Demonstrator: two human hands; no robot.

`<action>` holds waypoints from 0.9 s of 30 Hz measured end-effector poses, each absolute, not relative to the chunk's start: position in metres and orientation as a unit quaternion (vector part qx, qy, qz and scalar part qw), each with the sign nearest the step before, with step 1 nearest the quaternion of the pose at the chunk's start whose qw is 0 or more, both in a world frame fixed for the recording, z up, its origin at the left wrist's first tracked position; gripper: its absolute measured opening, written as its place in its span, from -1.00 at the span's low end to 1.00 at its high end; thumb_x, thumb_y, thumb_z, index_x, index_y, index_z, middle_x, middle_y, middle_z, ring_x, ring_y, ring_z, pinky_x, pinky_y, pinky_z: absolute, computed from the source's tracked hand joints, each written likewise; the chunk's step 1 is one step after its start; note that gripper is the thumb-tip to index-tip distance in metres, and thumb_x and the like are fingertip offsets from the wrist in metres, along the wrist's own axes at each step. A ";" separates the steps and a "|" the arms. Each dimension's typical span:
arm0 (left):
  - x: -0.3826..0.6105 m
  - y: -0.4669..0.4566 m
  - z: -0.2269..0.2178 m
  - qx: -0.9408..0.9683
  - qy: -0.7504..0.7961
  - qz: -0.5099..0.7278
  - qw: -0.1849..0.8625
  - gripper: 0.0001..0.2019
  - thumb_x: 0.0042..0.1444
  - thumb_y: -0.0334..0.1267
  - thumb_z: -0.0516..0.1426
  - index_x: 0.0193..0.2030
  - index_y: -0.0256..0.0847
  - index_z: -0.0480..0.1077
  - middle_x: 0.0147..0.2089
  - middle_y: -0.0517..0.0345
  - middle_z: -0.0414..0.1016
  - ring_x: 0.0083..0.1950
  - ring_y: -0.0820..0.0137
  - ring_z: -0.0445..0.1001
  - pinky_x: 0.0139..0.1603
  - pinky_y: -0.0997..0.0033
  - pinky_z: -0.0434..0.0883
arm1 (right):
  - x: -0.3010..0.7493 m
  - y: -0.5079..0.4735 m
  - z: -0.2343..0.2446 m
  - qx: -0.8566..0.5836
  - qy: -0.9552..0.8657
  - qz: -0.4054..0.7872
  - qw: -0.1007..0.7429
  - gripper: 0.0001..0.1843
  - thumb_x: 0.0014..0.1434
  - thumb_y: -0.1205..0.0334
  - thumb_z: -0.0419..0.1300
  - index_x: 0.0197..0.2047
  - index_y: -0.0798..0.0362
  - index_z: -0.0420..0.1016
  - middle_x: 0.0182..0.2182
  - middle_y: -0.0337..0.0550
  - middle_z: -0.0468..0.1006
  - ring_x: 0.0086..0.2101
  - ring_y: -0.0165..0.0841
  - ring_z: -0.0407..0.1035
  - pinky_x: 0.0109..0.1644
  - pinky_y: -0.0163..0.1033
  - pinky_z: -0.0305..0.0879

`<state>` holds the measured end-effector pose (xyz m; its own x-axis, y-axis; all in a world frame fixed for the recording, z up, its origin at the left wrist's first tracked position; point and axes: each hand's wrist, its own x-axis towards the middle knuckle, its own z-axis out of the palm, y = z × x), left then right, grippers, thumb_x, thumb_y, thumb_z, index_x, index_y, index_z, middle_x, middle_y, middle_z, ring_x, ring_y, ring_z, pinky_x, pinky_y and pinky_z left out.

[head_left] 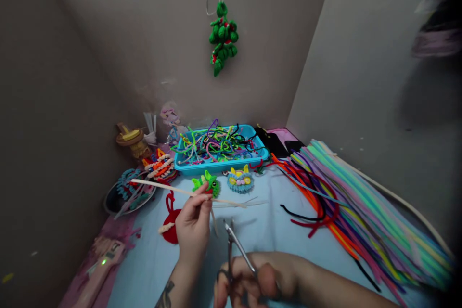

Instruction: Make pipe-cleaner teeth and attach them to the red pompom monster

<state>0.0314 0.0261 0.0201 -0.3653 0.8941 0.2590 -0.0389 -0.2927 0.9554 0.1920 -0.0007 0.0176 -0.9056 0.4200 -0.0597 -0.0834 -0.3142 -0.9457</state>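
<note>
My left hand [193, 224] pinches a cream pipe cleaner [155, 184] between thumb and fingers; its ends stick out to both sides. The fingers of my right hand [252, 276] are through the handles of metal scissors [240, 245], whose blades stand apart and point up toward the left hand, with a gap between. Beside my left wrist lies a red round piece [170, 235] with a red loop and a cream strip on it. Just beyond my fingertips are a fuzzy green figure [215, 187], partly hidden, and a blue figure [240, 183] with yellow ears.
A blue tray [216, 166] of tangled pipe cleaner scraps stands at the back. Many coloured pipe cleaners [368, 207] spread along the right. A metal bowl [110, 204] and a pink glue gun [104, 269] sit left. A green ornament [224, 38] hangs against the back wall.
</note>
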 end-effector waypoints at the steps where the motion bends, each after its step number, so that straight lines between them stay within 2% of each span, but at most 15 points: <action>1: 0.032 0.026 0.020 0.452 0.483 0.666 0.345 -0.97 0.01 -0.31 0.26 -0.38 -0.16 0.55 -0.09 0.02 0.58 0.09 0.20 0.44 0.17 0.26 0.26 | 0.188 -0.003 0.012 -0.134 -0.520 0.832 0.141 0.13 -0.45 -0.67 -0.03 -0.16 0.19 0.46 -0.52 -0.21 0.38 -0.66 -0.56 0.15 -0.69 -0.48 0.10; 3: 0.033 0.025 0.019 0.474 0.482 0.655 0.338 -0.97 -0.01 -0.34 0.27 -0.40 -0.15 0.56 -0.11 0.03 0.59 0.04 0.22 0.47 0.16 0.28 0.27 | 0.184 -0.003 0.004 -0.131 -0.457 0.866 0.154 0.09 -0.43 -0.62 0.06 -0.12 0.18 0.43 -0.55 -0.27 0.35 -0.67 -0.59 0.12 -0.71 -0.53 0.05; 5: 0.034 0.025 0.019 0.506 0.478 0.637 0.330 -0.95 -0.03 -0.37 0.27 -0.41 -0.13 0.57 -0.14 0.04 0.60 -0.01 0.23 0.49 0.12 0.30 0.29 | 0.185 0.001 0.001 -0.147 -0.427 0.872 0.189 0.01 -0.43 -0.58 0.13 -0.18 0.17 0.45 -0.57 -0.28 0.34 -0.65 -0.58 0.14 -0.71 -0.55 0.05; 9: 0.035 0.023 0.018 0.562 0.476 0.596 0.319 -0.90 -0.02 -0.39 0.26 -0.40 -0.08 0.57 -0.20 0.08 0.60 -0.09 0.24 0.50 0.03 0.32 0.34 | 0.187 0.005 0.000 -0.155 -0.431 0.864 0.209 -0.11 -0.40 -0.57 0.13 -0.38 0.16 0.43 -0.59 -0.28 0.34 -0.65 -0.60 0.11 -0.72 -0.58 0.05; 13: 0.037 0.023 0.019 0.542 0.476 0.584 0.372 -0.95 -0.05 -0.35 0.28 -0.45 -0.11 0.57 -0.28 0.06 0.57 -0.15 0.23 0.48 -0.03 0.34 0.35 | 0.184 0.003 -0.006 -0.163 -0.405 0.870 0.228 -0.16 -0.43 -0.55 0.17 -0.44 0.13 0.39 -0.61 -0.31 0.33 -0.67 -0.61 0.08 -0.74 -0.58 -0.02; 16: 0.037 0.024 0.020 0.521 0.474 0.585 0.402 -0.97 -0.07 -0.33 0.29 -0.48 -0.13 0.57 -0.31 0.04 0.56 -0.17 0.23 0.48 -0.02 0.34 0.34 | 0.180 0.000 -0.012 -0.197 -0.359 0.872 0.268 -0.18 -0.40 -0.51 0.21 -0.44 0.15 0.41 -0.53 -0.27 0.36 -0.66 -0.63 0.09 -0.74 -0.55 -0.12; 19: 0.037 0.026 0.019 0.533 0.477 0.581 0.390 -0.96 -0.05 -0.32 0.28 -0.47 -0.12 0.55 -0.31 0.06 0.56 -0.16 0.23 0.47 -0.01 0.34 0.34 | 0.174 -0.002 -0.015 -0.229 -0.321 0.860 0.325 -0.23 -0.34 -0.46 0.25 -0.49 0.20 0.40 -0.49 -0.19 0.40 -0.68 -0.66 0.05 -0.74 -0.51 -0.22; 27: 0.037 0.032 0.014 0.542 0.484 0.582 0.365 -0.95 0.00 -0.32 0.24 -0.45 -0.15 0.53 -0.33 0.07 0.55 -0.19 0.26 0.48 -0.09 0.38 0.36 | 0.170 -0.004 -0.014 -0.243 -0.257 0.863 0.359 -0.35 -0.37 -0.24 0.43 -0.59 0.19 0.32 -0.63 -0.33 0.30 -0.73 -0.71 -0.05 -0.70 -0.47 -0.34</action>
